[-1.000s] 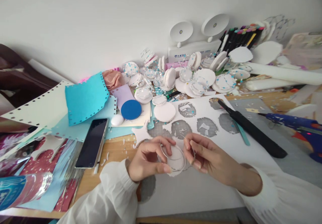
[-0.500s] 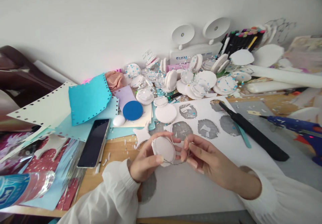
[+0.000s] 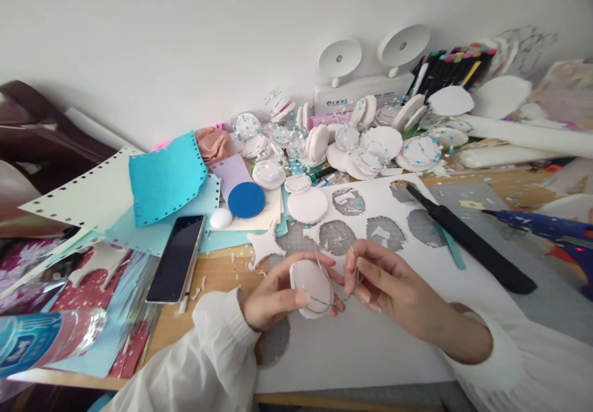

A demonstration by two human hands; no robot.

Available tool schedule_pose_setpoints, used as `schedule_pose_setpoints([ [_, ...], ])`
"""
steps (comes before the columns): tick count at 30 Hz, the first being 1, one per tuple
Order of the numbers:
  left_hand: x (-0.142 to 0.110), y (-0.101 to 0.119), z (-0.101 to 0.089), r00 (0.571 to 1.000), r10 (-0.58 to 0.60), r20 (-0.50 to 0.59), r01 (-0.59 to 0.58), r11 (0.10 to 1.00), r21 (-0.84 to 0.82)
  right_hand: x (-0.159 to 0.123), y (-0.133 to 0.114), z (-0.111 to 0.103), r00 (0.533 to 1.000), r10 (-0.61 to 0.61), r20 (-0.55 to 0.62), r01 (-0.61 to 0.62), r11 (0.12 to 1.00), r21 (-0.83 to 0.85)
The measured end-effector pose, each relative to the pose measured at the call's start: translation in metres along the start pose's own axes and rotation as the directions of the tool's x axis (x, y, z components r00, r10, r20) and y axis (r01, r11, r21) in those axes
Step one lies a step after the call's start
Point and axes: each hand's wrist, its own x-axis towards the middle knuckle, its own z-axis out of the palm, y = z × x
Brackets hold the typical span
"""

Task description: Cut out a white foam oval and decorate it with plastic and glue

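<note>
White disc [image 3: 311, 288] in L hand [image 3: 282, 298], thumb atop; R hand [image 3: 386, 282] pinches thin wire [image 3: 341, 301]; wrapping underway, prob. needs wire kept taut.

A white foam-like disc [image 3: 311, 288] was tilted above the white sheet, thin silvery wire [image 3: 319, 301] looped across its face.

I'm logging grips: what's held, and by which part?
The left hand holds a white disc by its left edge; the right hand pinches a thin wire at its looped right side.
</note>
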Motion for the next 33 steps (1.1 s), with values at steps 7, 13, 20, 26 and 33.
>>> schedule_pose_setpoints([
  [7, 0.000, 0.001, -0.003, 1.000, 0.001, -0.007, -0.001, 1.000, 0.022, 0.003, -0.005, -0.003, 0.992, -0.001, -0.127, 0.013, 0.996, 0.092],
  [13, 0.000, 0.001, -0.002, 0.999, -0.008, -0.047, 0.009, 1.000, 0.021, 0.002, -0.011, -0.004, 0.991, -0.025, -0.131, 0.038, 0.994, 0.100],
  [20, 0.000, -0.001, -0.002, 0.998, 0.007, -0.055, -0.005, 0.999, 0.042, 0.002, 0.000, -0.001, 0.997, 0.006, -0.071, -0.005, 1.000, 0.021],
  [26, 0.000, 0.000, -0.001, 0.999, 0.001, -0.053, 0.000, 1.000, 0.019, 0.003, 0.002, -0.001, 0.997, -0.014, -0.072, 0.013, 1.000, -0.018],
  [33, 0.000, 0.003, -0.002, 0.998, -0.039, 0.044, 0.044, 0.992, -0.117, 0.006, 0.002, -0.004, 0.985, -0.009, -0.172, 0.003, 0.999, -0.034],
])
